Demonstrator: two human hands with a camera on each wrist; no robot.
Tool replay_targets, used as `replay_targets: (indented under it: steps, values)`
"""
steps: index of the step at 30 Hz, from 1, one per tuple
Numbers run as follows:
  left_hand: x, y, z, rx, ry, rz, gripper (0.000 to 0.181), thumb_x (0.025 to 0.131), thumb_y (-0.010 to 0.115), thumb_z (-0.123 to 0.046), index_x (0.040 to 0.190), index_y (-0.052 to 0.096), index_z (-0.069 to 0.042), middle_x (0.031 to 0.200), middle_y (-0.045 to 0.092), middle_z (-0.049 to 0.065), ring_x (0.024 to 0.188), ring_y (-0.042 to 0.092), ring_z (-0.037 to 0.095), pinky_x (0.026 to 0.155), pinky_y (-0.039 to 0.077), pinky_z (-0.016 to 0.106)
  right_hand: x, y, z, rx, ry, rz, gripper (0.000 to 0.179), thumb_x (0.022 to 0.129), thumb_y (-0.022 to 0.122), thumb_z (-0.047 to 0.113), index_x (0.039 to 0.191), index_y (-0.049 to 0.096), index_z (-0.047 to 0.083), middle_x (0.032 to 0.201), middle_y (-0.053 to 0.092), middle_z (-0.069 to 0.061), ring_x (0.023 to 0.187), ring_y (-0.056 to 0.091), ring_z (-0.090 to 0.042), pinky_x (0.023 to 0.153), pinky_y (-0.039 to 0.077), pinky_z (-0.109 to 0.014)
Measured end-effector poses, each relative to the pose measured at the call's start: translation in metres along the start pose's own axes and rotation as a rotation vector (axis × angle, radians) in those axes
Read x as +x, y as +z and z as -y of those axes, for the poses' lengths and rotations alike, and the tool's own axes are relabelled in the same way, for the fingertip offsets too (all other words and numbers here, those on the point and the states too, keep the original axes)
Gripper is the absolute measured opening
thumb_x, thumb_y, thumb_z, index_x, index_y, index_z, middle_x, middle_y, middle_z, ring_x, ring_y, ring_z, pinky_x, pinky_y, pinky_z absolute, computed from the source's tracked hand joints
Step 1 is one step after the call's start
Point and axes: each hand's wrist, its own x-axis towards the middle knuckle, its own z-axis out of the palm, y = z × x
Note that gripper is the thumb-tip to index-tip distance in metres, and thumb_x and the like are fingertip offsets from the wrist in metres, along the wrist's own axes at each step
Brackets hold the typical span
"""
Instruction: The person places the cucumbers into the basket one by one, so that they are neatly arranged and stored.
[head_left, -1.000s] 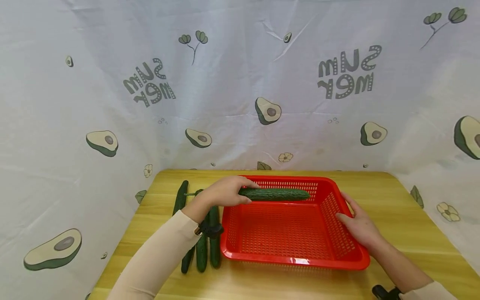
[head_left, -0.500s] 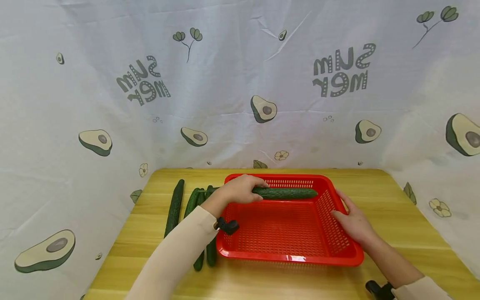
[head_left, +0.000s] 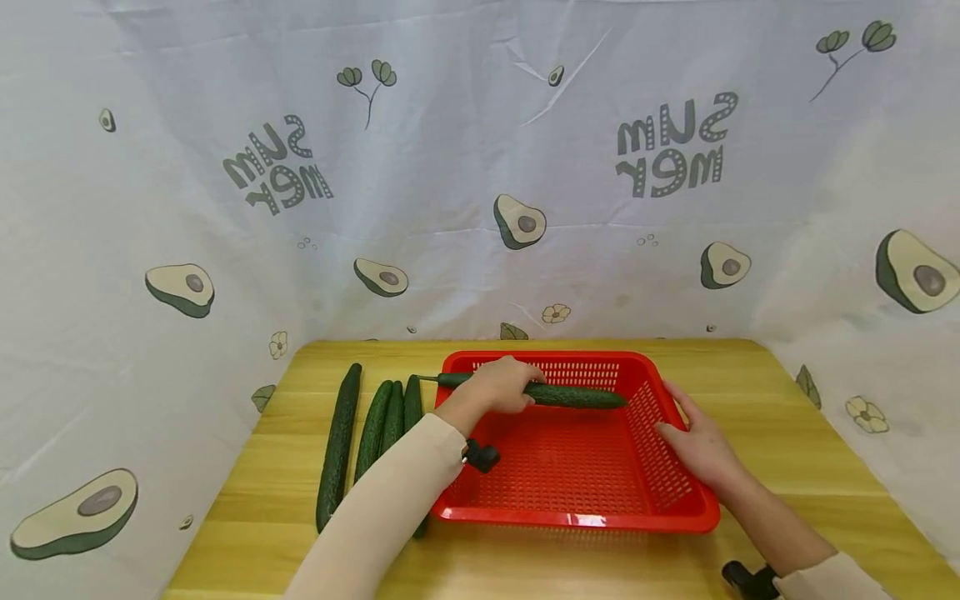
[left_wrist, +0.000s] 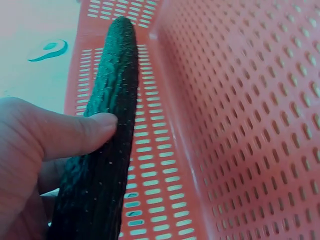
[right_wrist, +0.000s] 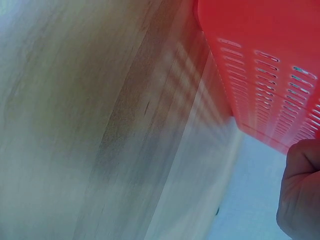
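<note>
My left hand [head_left: 501, 385] grips a long dark green cucumber [head_left: 577, 397] around its middle. The cucumber lies crosswise over the back part of a red plastic basket [head_left: 577, 518], its thin stem poking past the left rim. In the left wrist view the thumb presses on the bumpy cucumber [left_wrist: 117, 75], whose tip points along the slotted basket wall [left_wrist: 150, 135]. My right hand [head_left: 701, 442] holds the basket's right rim, thumb on the inner side. In the right wrist view only part of that hand [right_wrist: 305, 195] shows, against the basket's outer wall [right_wrist: 280, 115].
Several more cucumbers lie lengthwise on the wooden table [head_left: 262, 517] left of the basket; one cucumber [head_left: 339, 446] is set apart from the others, which my left forearm partly covers. A white curtain [head_left: 450, 167] with avocado prints hangs behind and at both sides.
My left hand has moved slightly right with the cucumber, whose right tip now angles a bit downward. More of the cucumbers on the table show. The right hand keeps its hold on the rim.
</note>
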Motion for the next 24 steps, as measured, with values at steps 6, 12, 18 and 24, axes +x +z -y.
replay_targets:
  steps: [6,12,18,24]
  values:
    - [0.012,0.005,-0.003,0.039,0.016,-0.033,0.043,0.099,0.066,-0.028,0.142,0.062,-0.028,0.139,0.066,-0.004,0.125,0.063,0.018,0.099,0.055,0.035,0.000,0.000,-0.002,0.003,0.006,-0.004,0.074,0.109,0.044,0.021,0.166,-0.003,0.027,0.128,0.052,-0.038,0.078,0.072,-0.022,0.065,0.062,-0.044]
    - [0.015,0.010,-0.004,0.090,0.038,-0.039,0.042,0.100,0.066,-0.028,0.142,0.063,-0.026,0.136,0.067,-0.005,0.122,0.064,0.016,0.101,0.054,0.033,0.001,0.001,-0.002,0.019,0.003,-0.001,0.074,0.109,0.044,0.022,0.166,-0.003,0.027,0.135,0.046,-0.039,0.082,0.072,-0.023,0.067,0.063,-0.045]
    - [0.016,0.013,-0.005,0.124,0.053,-0.033,0.040,0.099,0.066,-0.028,0.139,0.065,-0.022,0.133,0.066,-0.002,0.118,0.064,0.016,0.103,0.052,0.031,-0.001,0.001,-0.003,0.046,0.001,0.011,0.074,0.110,0.042,0.023,0.165,-0.006,0.028,0.137,0.044,-0.040,0.084,0.071,-0.024,0.068,0.063,-0.045]
    - [0.016,0.014,-0.004,0.157,0.036,-0.031,0.039,0.098,0.068,-0.030,0.137,0.067,-0.023,0.131,0.064,0.000,0.117,0.063,0.015,0.102,0.053,0.031,0.000,0.002,-0.001,0.055,0.020,0.016,0.074,0.110,0.041,0.023,0.165,-0.007,0.030,0.139,0.043,-0.040,0.084,0.071,-0.023,0.069,0.063,-0.045]
